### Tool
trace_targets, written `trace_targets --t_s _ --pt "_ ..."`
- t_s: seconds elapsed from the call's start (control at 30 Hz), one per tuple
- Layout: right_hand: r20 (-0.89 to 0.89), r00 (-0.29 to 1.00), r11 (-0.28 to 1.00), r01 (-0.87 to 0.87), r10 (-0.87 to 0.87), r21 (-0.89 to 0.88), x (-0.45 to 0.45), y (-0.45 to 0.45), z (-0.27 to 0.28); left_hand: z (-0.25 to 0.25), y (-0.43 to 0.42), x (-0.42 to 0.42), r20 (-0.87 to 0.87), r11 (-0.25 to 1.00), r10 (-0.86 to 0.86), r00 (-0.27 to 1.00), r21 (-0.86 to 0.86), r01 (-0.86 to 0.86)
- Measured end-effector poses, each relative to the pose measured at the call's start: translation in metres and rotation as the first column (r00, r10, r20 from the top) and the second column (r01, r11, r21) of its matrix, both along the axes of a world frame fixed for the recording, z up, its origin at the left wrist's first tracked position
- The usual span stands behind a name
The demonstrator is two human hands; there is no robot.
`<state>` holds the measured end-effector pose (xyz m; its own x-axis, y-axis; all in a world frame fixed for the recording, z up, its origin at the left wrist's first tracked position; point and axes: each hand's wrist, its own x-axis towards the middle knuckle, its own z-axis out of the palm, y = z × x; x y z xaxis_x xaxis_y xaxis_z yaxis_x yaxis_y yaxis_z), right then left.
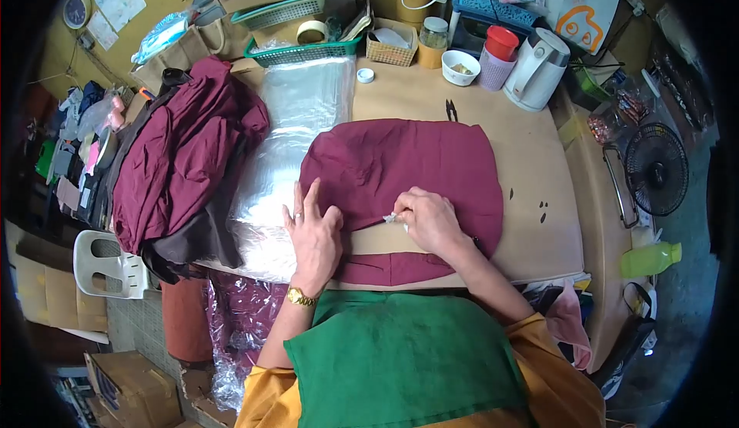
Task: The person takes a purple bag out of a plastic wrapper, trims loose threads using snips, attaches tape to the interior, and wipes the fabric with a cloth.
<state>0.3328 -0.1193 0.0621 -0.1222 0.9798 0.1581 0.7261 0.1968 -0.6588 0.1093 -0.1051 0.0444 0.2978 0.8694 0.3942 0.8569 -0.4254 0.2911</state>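
Note:
A folded maroon garment (416, 151) lies on the table in front of me, with a strip of table showing between its main part and a lower maroon fold. My left hand (314, 235) rests at the garment's left edge, fingers spread, a gold watch on the wrist. Over the garment's lower middle, my right hand (429, 220) is closed on a small crumpled white piece (390, 218), which could be tissue or cloth. Its palm side is hidden. Beyond the garment lie small black thread snips (451, 111).
Left of the garment are clear plastic bags (300, 112) and a heap of maroon clothing (185, 151). A green basket (304, 52), a white bowl (460, 68) and an electric kettle (539, 70) line the back. At the right are a fan (657, 168) and a yellow-green bottle (650, 259).

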Motion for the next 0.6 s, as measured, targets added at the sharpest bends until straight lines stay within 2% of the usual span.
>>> trace_targets --t_s 0.03,0.1,0.17,0.2,0.27,0.3,0.33,0.4,0.43,0.47,0.53,0.57,0.6 --pt "-0.012 1.0 0.996 -0.003 0.004 0.086 -0.001 0.004 0.002 -0.001 -0.001 -0.009 0.013 0.999 -0.025 1.0 -0.036 0.026" --pt "-0.025 1.0 0.989 0.022 -0.018 0.149 -0.003 0.014 0.014 0.0 -0.004 -0.018 0.021 0.996 -0.046 0.999 -0.073 0.048" --pt "-0.049 0.999 0.967 0.031 -0.019 0.253 -0.003 0.028 0.019 0.003 -0.009 -0.021 0.348 0.975 -0.1 0.932 -0.152 0.162" --pt "-0.053 0.998 0.967 0.029 -0.016 0.254 -0.003 0.035 0.022 -0.002 -0.01 -0.024 0.344 0.976 -0.098 0.934 -0.152 0.158" --pt "-0.063 0.998 0.923 0.051 -0.029 0.38 -0.001 0.048 0.027 -0.021 -0.012 -0.029 0.432 0.958 0.063 0.9 -0.28 0.067" --pt "-0.05 0.998 0.919 0.043 -0.026 0.392 0.0 0.056 0.028 -0.028 -0.014 -0.03 0.43 0.976 0.027 0.902 -0.205 0.068" --pt "-0.053 0.998 0.919 0.048 -0.03 0.391 0.0 0.065 0.024 -0.034 -0.015 -0.031 0.427 0.976 0.024 0.904 -0.206 0.071" --pt "0.041 0.996 0.9 0.05 -0.075 0.432 -0.002 0.086 0.006 -0.046 -0.019 -0.03 0.737 0.868 0.025 0.676 -0.352 0.352" --pt "0.053 0.997 0.913 0.036 -0.063 0.406 -0.002 0.095 -0.006 -0.049 -0.022 -0.025 0.905 0.797 0.089 0.417 -0.315 0.515" --pt "0.053 0.997 0.914 0.033 -0.059 0.405 -0.004 0.1 -0.021 -0.051 -0.023 -0.02 0.905 0.798 0.092 0.416 -0.317 0.512" --pt "0.142 0.989 0.936 -0.014 -0.038 0.351 -0.009 0.111 -0.056 -0.041 -0.024 -0.011 0.912 0.608 0.382 0.15 -0.37 0.702" --pt "0.105 0.993 0.947 0.012 -0.048 0.321 -0.011 0.117 -0.075 -0.037 -0.024 -0.011 0.883 0.618 0.396 0.252 -0.459 0.638" --pt "0.106 0.994 0.948 0.006 -0.042 0.317 -0.012 0.115 -0.071 -0.042 -0.023 -0.012 0.882 0.62 0.401 0.25 -0.461 0.635"
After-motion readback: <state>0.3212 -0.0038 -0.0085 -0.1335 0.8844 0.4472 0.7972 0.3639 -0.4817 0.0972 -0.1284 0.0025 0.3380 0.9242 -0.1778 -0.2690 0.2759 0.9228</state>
